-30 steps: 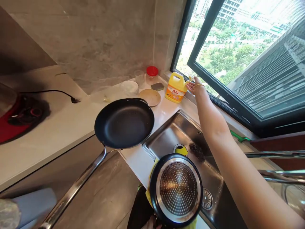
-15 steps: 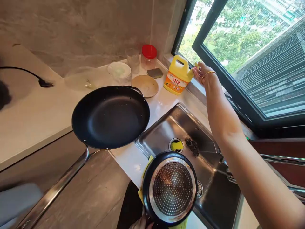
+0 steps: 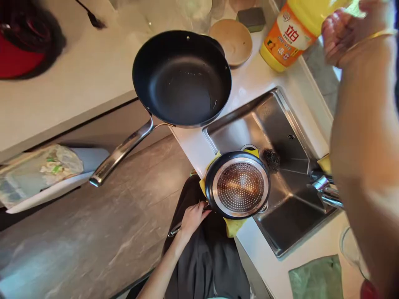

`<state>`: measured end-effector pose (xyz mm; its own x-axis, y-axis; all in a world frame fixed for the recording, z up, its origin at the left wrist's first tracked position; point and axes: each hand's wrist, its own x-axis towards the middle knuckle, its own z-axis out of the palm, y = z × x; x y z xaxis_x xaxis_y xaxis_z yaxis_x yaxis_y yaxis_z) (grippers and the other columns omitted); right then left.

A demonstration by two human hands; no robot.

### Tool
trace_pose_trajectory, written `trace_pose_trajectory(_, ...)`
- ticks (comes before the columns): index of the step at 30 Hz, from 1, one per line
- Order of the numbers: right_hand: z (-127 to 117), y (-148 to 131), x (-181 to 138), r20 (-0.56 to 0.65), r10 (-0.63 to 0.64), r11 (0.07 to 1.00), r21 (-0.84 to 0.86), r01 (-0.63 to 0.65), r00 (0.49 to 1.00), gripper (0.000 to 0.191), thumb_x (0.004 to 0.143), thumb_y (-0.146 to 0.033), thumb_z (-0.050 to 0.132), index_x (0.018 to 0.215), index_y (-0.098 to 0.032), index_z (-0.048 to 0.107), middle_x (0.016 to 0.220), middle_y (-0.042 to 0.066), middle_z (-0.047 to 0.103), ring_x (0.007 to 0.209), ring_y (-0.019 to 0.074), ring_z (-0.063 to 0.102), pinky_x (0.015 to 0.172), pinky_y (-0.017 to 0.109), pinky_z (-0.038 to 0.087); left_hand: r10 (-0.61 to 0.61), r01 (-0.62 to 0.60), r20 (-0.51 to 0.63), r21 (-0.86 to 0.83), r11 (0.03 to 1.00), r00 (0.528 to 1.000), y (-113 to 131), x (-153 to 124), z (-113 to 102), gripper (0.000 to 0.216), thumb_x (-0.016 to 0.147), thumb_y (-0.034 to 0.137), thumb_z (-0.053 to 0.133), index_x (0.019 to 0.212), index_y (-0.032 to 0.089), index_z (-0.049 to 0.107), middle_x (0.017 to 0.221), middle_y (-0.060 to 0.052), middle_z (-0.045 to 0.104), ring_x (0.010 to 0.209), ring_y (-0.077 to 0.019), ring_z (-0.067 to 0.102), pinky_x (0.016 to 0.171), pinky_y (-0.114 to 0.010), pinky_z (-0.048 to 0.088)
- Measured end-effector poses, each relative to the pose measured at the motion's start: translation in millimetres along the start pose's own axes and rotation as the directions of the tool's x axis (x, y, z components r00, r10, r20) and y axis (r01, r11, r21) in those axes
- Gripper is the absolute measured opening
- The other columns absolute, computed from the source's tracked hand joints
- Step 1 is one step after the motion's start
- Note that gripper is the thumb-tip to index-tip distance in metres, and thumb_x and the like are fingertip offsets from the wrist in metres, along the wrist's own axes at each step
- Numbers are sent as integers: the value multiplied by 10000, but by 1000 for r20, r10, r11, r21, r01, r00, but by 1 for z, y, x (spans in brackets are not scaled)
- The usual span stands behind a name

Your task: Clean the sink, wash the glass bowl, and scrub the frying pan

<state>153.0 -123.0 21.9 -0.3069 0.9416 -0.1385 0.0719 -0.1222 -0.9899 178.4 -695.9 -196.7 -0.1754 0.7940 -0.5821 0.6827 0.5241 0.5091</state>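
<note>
My left hand [image 3: 193, 218] is closed around the handle of a small frying pan [image 3: 241, 185]. The pan is turned over, so its dotted metal base with brown stains faces up, above the sink's near-left edge. Yellow cloth [image 3: 235, 227] pokes out from beneath it. At the upper right, my right hand [image 3: 344, 35] has its fingers curled at the spout end of a yellow dish soap bottle [image 3: 288, 35] with an orange label. Motion smears this hand; its fingers seem to pinch the bottle's cap. A dark scouring pad [image 3: 271, 160] lies in the sink [image 3: 274, 120].
A large black frying pan [image 3: 183, 79] sits at the counter edge, its metal handle sticking out over the floor. Behind it are a tan plate [image 3: 232, 41] and a sponge [image 3: 251, 19]. The faucet [image 3: 327, 191] and a green cloth [image 3: 318, 278] are at right; a waste bin [image 3: 59, 174] is at left.
My view has tilted down, bringing my left hand and the bin into sight. My right hand stays at the bottle's spout end, and the small pan is still bottom up.
</note>
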Motion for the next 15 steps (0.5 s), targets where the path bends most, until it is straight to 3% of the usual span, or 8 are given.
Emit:
trace_pose_trajectory(2, 1, 17, -76, 160, 159, 941, 274, -198, 974, 598, 867, -153, 64, 545, -64, 561, 504, -54, 587, 621, -1, 650, 671, 135, 449, 32, -34, -56, -33, 999, 998, -2, -3, 4, 257, 898, 392, 506, 929, 153, 592, 871, -107, 711, 802, -228, 689, 712, -285, 495)
trace_pose_trajectory(3, 0, 32, -122, 209, 121, 931, 314, -184, 971, 508, 914, -118, 200, 612, -83, 607, 556, -51, 635, 644, 8, 665, 718, 150, 481, 48, -52, -88, -45, 998, 995, -3, -4, 6, 250, 898, 393, 506, 921, 157, 585, 858, -101, 709, 789, -222, 688, 703, -279, 491)
trace_pose_trajectory(5, -6, 70, -216, 318, 131, 973, 139, -183, 939, 293, 930, -181, 428, 834, -96, 693, 742, 36, 730, 723, 121, 712, 696, 239, 574, 88, -96, -149, -52, 994, 985, -3, -5, 8, 242, 902, 395, 501, 906, 164, 573, 829, -85, 705, 754, -208, 684, 676, -269, 485)
trace_pose_trajectory(6, -10, 92, -260, 302, 130, 986, 57, -154, 944, 251, 917, -249, 498, 884, -104, 700, 812, 76, 740, 757, 172, 720, 697, 300, 603, 109, -117, -176, -41, 992, 978, -3, -5, 9, 242, 905, 397, 496, 898, 166, 568, 811, -77, 701, 735, -202, 682, 661, -265, 483)
trace_pose_trajectory(8, -17, 132, -336, 376, 102, 989, -139, -53, 921, 306, 944, -294, 456, 1136, -149, 646, 1133, 120, 684, 1052, 212, 660, 930, 418, 549, 154, -156, -216, 6, 988, 964, -4, -5, 10, 240, 913, 394, 483, 890, 168, 561, 788, -65, 695, 707, -197, 679, 631, -263, 481)
trace_pose_trajectory(9, -19, 150, -365, 470, 66, 961, -269, 72, 880, 379, 962, -295, 405, 1294, -172, 539, 1309, 124, 581, 1214, 217, 559, 1034, 465, 466, 172, -169, -232, 35, 985, 957, -4, -5, 11, 238, 917, 389, 476, 891, 167, 559, 782, -63, 694, 699, -197, 679, 618, -263, 481)
trace_pose_trajectory(12, -17, 187, -415, 716, 27, 691, -517, 505, 697, 556, 970, -319, 343, 1488, -161, 218, 1521, 111, 292, 1423, 231, 257, 1171, 540, 209, 197, -179, -251, 93, 979, 948, -5, -4, 12, 228, 926, 370, 466, 911, 162, 558, 772, -61, 696, 681, -192, 680, 604, -262, 481)
trace_pose_trajectory(15, -18, 204, -422, 760, 77, 383, -621, 684, 646, 650, 961, -405, 343, 1508, -140, 111, 1549, 90, 213, 1453, 227, 149, 1189, 493, 185, 197, -169, -249, 129, 977, 948, -6, -4, 14, 223, 930, 360, 462, 932, 160, 561, 767, -58, 703, 657, -182, 680, 588, -253, 474)
